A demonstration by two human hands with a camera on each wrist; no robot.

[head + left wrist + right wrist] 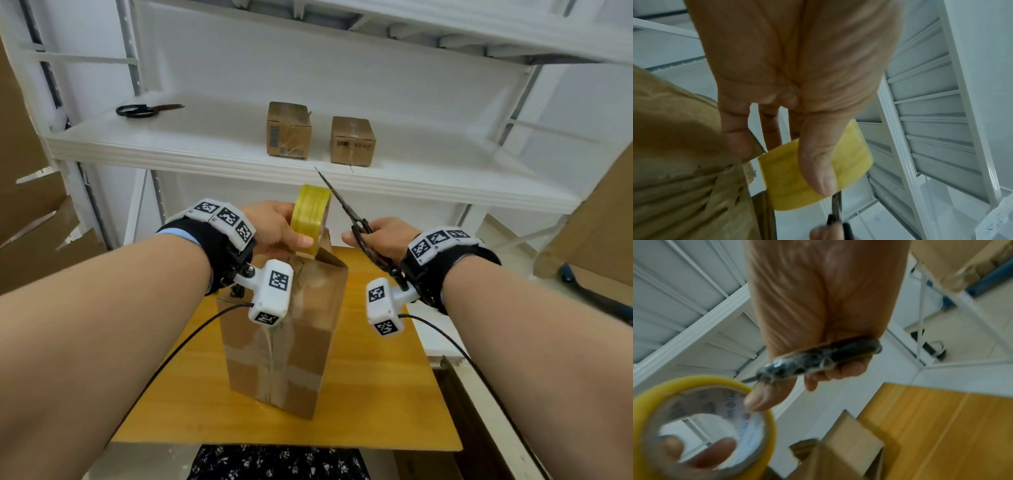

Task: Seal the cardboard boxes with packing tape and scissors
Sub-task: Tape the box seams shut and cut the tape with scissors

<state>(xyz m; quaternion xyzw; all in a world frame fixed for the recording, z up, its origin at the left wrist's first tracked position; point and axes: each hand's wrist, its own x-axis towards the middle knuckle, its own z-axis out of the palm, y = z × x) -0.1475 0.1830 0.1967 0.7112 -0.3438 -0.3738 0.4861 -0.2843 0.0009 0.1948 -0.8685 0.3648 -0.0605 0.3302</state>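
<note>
White shelving fills the head view behind a wooden table (394, 394), and a tall cardboard box (284, 342) stands on the table just below both hands. The left hand (274, 228) has its fingers curled round a yellow tape roll (310, 214), thumb pressed on the roll's face, right above the box's far top edge. Just beside it, the right hand (380, 238) grips black scissors (346, 209) by the handles, blades pointing up and away from the fingers. Glossy tape already runs along the box's top seam and crosses its near side in bands; one far flap corner stands up beside the roll. Well beyond the fingers, two small boxes (289, 130) sit on the shelf (171, 150), each seemingly taped, with a second pair of scissors (144, 110) far to the left.

From the left wrist, thumb and fingers (818, 155) pinch the roll (818, 178) against the box edge (684, 162), and a scissor blade (836, 206) pokes up just past the thumb.

From the right wrist, the fingers (838, 371) wrap the scissor handles (818, 358), and the roll (701, 426) sits just ahead, blurred.

I judge the strip is laid and the cut from the roll remains.
</note>
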